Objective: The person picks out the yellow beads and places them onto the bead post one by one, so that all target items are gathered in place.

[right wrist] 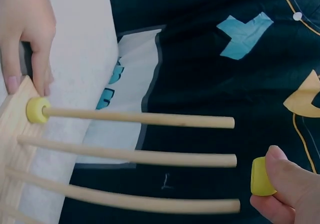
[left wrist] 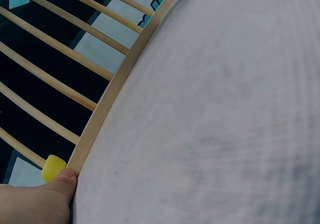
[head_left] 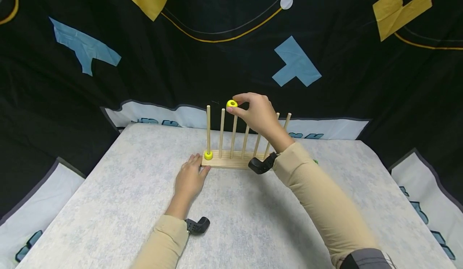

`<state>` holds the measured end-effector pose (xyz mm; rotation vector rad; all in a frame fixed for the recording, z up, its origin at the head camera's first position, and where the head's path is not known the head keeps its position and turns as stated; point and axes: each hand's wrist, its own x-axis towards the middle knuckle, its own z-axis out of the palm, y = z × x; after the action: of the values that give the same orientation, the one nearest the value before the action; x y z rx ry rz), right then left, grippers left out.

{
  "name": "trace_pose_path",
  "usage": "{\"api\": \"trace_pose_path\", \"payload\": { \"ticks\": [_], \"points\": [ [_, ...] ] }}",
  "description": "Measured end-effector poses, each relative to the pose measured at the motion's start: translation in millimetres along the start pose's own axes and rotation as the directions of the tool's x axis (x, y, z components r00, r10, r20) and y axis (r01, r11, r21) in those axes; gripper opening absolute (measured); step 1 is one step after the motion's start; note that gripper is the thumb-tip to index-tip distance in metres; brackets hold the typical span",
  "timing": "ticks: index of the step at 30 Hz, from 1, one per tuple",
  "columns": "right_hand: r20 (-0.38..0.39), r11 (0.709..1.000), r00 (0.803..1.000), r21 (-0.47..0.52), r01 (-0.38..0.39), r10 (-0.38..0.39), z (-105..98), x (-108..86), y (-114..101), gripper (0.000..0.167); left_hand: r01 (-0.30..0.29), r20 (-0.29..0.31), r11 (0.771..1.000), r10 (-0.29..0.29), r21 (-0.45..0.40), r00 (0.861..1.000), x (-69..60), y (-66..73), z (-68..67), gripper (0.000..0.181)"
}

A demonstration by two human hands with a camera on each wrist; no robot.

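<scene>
1 round yellow bead [head_left: 232,103]: right hand [head_left: 259,113] clamps it between fingers, near tips of slim wooden pegs [head_left: 222,134]. Flat wooden base [head_left: 226,164]: left hand [head_left: 189,177] touches end, fingers apart. Advised: base steady, hole centred.

Light from above, my right sleeve [head_left: 322,200] casting soft shadow [head_left: 282,208] on bright table [head_left: 123,196]; left wrist view dimmer, table blurred up close; rods [right wrist: 140,156] bowed by lens in wrist views

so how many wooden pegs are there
7 pegs, in one row along the wooden board: the leftmost through a yellow bead, six to its right, some partly behind the right hand.
</scene>
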<state>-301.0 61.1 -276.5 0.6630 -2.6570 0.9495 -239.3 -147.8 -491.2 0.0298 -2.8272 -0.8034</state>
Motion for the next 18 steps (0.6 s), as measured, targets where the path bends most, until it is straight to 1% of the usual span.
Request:
{"api": "trace_pose_path", "payload": {
  "ticks": [4, 10, 18],
  "points": [
    [0.012, 1.000, 1.000, 0.009, -0.016, 0.016, 9, 6.4, -8, 0.045, 0.003, -0.003, 1.000, -0.003, 0.001, 1.000, -0.2, 0.4, -0.1, 0.061],
    [0.008, 1.000, 1.000, 0.007, -0.028, 0.028, 21, 12.3, -14, 0.046, 0.005, 0.003, 1.000, -0.005, 0.000, 1.000, -0.7, 1.7, -0.6, 0.061],
    [0.012, 0.999, 1.000, -0.036, -0.001, 0.002, 34, 17.3, -28, 0.045, 0.011, -0.002, 1.000, -0.011, 0.009, 1.000, -1.1, 1.1, 0.3, 0.061]
  ]
}}
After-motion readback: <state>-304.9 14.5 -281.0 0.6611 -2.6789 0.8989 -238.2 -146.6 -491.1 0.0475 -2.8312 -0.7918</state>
